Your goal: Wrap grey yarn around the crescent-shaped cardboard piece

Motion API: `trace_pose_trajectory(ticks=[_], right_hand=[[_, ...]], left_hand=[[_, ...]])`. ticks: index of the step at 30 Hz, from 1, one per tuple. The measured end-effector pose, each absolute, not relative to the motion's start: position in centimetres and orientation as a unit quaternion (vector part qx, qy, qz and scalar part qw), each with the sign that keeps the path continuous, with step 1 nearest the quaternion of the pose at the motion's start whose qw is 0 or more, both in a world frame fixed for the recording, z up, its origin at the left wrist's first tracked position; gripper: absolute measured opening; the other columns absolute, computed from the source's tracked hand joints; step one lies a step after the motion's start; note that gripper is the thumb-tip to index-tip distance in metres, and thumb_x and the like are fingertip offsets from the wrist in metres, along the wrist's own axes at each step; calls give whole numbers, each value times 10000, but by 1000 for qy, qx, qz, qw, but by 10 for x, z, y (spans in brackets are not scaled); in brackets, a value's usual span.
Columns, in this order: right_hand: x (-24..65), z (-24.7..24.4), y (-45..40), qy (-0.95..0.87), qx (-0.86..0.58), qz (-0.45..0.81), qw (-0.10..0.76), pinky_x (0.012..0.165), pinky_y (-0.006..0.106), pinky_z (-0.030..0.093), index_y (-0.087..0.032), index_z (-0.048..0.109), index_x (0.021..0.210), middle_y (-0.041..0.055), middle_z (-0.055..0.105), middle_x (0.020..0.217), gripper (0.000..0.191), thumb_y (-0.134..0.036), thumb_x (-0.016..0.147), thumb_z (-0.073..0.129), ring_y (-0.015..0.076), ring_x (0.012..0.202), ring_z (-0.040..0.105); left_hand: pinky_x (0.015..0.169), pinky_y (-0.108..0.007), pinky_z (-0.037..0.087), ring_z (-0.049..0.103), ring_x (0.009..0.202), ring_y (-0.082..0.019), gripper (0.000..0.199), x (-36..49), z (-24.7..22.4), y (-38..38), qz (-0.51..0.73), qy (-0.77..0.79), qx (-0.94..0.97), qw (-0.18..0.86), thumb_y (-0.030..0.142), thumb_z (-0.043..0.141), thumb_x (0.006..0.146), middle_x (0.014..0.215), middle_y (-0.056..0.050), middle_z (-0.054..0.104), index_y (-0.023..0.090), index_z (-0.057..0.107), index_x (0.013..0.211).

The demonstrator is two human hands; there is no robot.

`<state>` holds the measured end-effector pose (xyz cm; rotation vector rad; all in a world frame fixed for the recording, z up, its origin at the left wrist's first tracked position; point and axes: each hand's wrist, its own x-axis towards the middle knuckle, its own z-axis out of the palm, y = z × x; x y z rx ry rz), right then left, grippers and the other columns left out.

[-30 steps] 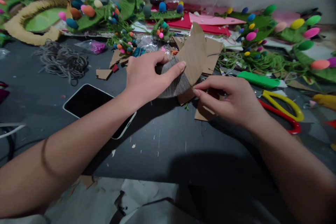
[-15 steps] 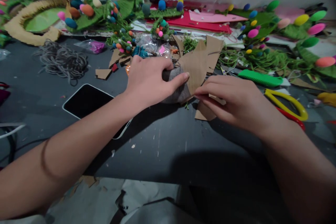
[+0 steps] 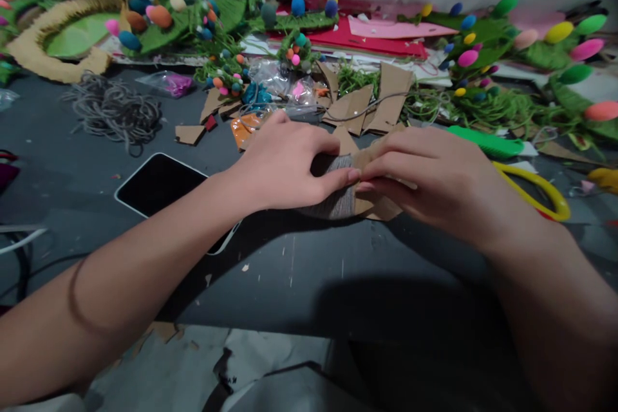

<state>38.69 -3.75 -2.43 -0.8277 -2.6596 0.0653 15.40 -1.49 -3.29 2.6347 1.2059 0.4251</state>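
"What is there, if you start at the left?"

"A tan curved shape point(image 3: 29, 48) with a gap in it; next a messy heap of grey cord point(image 3: 116, 109); next a phone point(image 3: 159, 183), lying flat, partly hidden by the left arm point(image 3: 145, 270); then the left hand point(image 3: 284, 161)."

"How is that hand?"

"Clamped on a card piece point(image 3: 365, 156), thumb on top; its other fingers are mostly out of sight; the piece is between the two hands, over the dark table point(image 3: 275, 257); grey thread point(image 3: 338, 206) is wound round its left part, and its right part is plain."

"What could go wrong there?"

"If the left thumb goes slack, the thread might slide and get loose; also, a thin strand point(image 3: 371, 107) lies across some card scraps point(image 3: 393, 80) behind; if it gets tugged, it might catch on a corner."

"And the right hand point(image 3: 429, 174)?"

"Its finger and thumb are pinched together at the piece, just beside the left thumb; I can't tell what is between them; if they pull too hard, I think the card could bend."

"Farther right?"

"A green handle point(image 3: 485, 141) and a yellow loop handle point(image 3: 561, 199); if the right hand swings out, it could bump them."
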Motion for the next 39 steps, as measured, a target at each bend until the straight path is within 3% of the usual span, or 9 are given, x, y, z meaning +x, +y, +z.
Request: trace_pose_trajectory(ticks=[10, 20, 29, 39], right_hand=[[387, -23, -38, -927, -309, 81, 195, 690, 359, 416, -216, 669, 923, 73, 659, 866, 187, -338, 984, 541, 221, 801, 609], [387, -25, -37, -923, -322, 90, 190, 687, 342, 413, -212, 672, 931, 73, 645, 873, 186, -335, 978, 542, 216, 807, 606], [392, -22, -37, -913, -333, 100, 213, 669, 334, 422, -220, 680, 917, 69, 654, 886, 176, -356, 962, 578, 205, 800, 594], [399, -16, -31, -877, -356, 244, 211, 681, 326, 446, -248, 703, 849, 29, 688, 810, 117, -346, 902, 668, 182, 736, 606]], left_hand=[[725, -400, 302, 540, 627, -177, 313, 155, -30, -17, 129, 379, 907, 127, 476, 521, 890, 686, -5, 661, 202, 630, 785], [746, -414, 297, 541, 651, -185, 622, 156, -30, -19, 120, 365, 916, 118, 814, 516, 763, 686, -8, 630, 200, 619, 764], [732, -399, 275, 570, 689, -195, 590, 156, -30, -23, 112, 331, 930, 114, 792, 546, 764, 695, 1, 638, 218, 673, 817], [774, -415, 279, 569, 714, -200, 567, 159, -27, -31, 108, 290, 944, 113, 766, 518, 808, 685, -7, 626, 220, 673, 818]])
